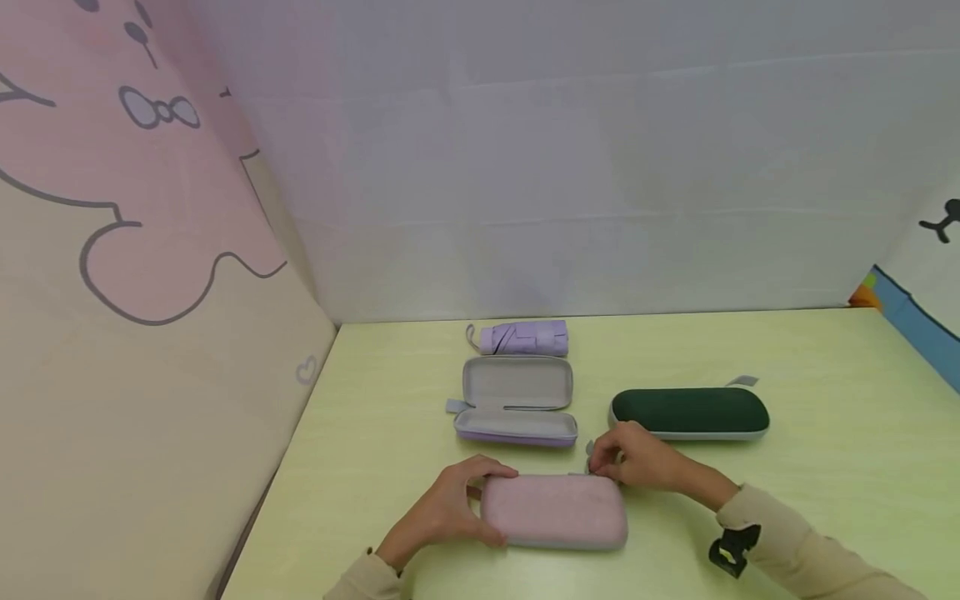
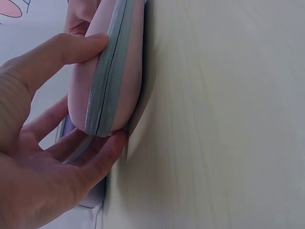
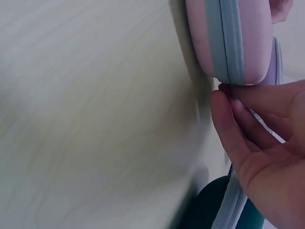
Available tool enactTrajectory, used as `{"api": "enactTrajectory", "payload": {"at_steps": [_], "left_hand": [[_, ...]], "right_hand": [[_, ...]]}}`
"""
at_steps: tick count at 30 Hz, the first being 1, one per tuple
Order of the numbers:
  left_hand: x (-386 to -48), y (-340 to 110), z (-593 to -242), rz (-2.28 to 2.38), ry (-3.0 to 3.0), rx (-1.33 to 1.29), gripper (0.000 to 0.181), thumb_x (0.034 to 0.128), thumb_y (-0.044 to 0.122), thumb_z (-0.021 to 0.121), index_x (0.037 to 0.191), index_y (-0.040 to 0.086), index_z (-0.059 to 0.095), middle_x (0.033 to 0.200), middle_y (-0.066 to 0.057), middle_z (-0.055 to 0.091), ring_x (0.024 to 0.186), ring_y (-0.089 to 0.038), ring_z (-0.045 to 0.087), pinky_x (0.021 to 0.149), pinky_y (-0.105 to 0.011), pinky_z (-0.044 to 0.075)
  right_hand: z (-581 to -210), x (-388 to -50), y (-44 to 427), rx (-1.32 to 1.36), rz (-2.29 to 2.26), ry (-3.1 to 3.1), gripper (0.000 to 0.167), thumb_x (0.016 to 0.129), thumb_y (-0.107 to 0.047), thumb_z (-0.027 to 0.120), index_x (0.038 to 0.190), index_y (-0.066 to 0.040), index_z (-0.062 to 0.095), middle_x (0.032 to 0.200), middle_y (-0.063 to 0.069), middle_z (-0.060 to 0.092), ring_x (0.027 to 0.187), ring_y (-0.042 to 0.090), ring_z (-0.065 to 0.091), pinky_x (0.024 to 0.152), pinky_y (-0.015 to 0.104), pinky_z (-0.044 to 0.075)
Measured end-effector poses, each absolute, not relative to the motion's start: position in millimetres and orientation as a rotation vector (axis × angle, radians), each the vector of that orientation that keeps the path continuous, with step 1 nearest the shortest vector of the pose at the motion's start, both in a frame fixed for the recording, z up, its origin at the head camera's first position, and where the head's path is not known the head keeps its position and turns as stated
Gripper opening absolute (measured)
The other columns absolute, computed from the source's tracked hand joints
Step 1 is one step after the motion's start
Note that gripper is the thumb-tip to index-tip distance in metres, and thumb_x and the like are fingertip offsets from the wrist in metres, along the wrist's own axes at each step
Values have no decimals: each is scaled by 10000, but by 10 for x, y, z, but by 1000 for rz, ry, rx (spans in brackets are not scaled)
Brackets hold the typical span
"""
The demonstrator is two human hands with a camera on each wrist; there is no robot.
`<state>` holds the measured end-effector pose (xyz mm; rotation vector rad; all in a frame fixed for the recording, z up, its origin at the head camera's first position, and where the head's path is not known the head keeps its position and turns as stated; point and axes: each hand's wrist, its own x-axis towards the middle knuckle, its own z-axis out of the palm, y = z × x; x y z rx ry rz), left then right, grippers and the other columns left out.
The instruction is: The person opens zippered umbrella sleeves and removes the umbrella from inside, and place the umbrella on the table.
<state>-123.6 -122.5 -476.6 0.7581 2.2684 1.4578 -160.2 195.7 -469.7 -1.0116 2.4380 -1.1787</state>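
Yellowish table (image 1: 840, 467): left fingers (image 2: 78, 49), spread, grip pink case (image 1: 555, 512); right fingers (image 3: 228, 126) pinch grey tab (image 1: 590, 448).

In the head view we counted one pink zip case (image 1: 553, 510) at the bottom centre, one dark green zip case (image 1: 690, 412) at the lower right and one open purple zip case (image 1: 517, 383) just below centre, three in all. We also counted three grey tabs (image 1: 742, 380), one folded lilac umbrella (image 1: 528, 337) near the centre, one left hand (image 1: 452, 504), one right hand (image 1: 641, 457), two beige sleeves (image 1: 806, 542) and one table (image 1: 360, 417).
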Motion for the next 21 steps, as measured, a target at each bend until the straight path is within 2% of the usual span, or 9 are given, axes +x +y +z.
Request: {"api": "enactTrajectory", "payload": {"at_steps": [9, 16, 21], "left_hand": [[-1159, -1188, -4541, 1490, 2258, 706, 670, 543, -33, 867, 1169, 35, 636, 1138, -102, 599, 1013, -240, 574, 821, -321, 519], [-1235, -1217, -4733, 1478, 2269, 702, 697, 525, 62, 912, 1169, 134, 655, 1143, -6, 593, 1039, -172, 563, 810, -267, 517], [-1261, -1250, -4782, 1495, 2252, 680, 699, 518, 103, 925, 1163, 148, 659, 1144, -2, 590, 1036, -178, 568, 801, -262, 519]], "right_hand": [[-4698, -1533, 1952, -1035, -1213, 2504, 174, 786, 31, 716, 781, -143, 705, 797, -56, 685, 674, 5, 570, 577, 224, 502], [-4719, -1473, 1981, -1041, -1260, 2561, 198, 754, 71, 719, 756, -127, 703, 767, -36, 681, 666, 25, 584, 565, 228, 506], [-4708, -1441, 2003, -990, -1248, 2603, 219, 731, 94, 713, 739, -125, 704, 717, -69, 668, 639, 16, 579, 554, 232, 499]]}}
